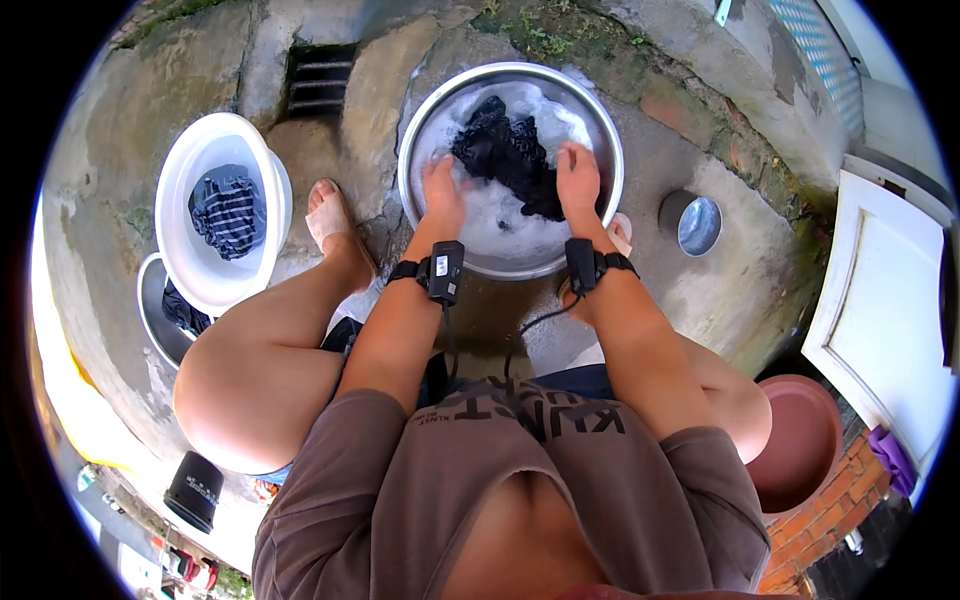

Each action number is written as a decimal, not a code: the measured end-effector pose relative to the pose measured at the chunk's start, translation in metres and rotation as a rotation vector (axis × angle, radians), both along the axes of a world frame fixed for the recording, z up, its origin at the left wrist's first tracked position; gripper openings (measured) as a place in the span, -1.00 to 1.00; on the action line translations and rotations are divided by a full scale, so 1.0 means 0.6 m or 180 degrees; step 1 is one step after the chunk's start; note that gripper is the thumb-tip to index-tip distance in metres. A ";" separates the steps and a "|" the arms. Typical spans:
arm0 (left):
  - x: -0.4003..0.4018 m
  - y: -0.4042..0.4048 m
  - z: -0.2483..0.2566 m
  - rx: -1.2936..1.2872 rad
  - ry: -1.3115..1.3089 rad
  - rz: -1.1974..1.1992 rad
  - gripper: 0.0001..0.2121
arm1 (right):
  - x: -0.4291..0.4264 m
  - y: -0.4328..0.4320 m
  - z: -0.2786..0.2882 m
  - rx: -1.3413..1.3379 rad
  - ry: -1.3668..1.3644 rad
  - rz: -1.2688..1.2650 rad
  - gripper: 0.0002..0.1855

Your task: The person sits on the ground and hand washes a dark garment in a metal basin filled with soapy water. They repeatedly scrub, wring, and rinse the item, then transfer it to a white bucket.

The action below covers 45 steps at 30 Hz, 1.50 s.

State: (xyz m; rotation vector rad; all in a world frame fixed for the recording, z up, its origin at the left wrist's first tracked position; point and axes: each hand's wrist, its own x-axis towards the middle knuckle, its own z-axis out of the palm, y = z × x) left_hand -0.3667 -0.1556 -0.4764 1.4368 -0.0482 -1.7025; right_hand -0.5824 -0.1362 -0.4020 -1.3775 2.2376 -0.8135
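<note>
A round metal basin of sudsy water stands on the ground in front of me. Soaked black cloth lies bunched in the foam. My left hand is over the suds at the basin's left side, fingers apart and slightly blurred, with no cloth visible in it. On the other side, my right hand has its fingers curled beside the cloth's right edge. Whether it grips any fabric is hidden. Both wrists carry strapped black devices with cables.
To the left, a white plastic basin holds water and striped dark cloth. A metal basin with dark cloth sits partly under it. A metal cup stands right of the suds. Further right are a reddish-brown basin and a white door. A floor drain lies ahead.
</note>
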 end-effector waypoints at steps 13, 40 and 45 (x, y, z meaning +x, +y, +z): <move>-0.036 -0.062 0.105 0.0429 0.1039 -0.0537 -0.77 | 0.181 -0.009 0.139 -0.0201 -0.1151 0.1211 -0.77; -0.082 -0.095 0.308 -0.0735 -0.0004 -0.1337 -0.65 | 0.001 -0.030 0.202 -0.0944 -0.3928 -0.0455 -0.55; -0.043 -0.103 0.295 -0.1233 0.1673 -0.0914 -0.69 | -0.062 -0.010 0.236 -0.0924 -0.4172 -0.0306 -0.51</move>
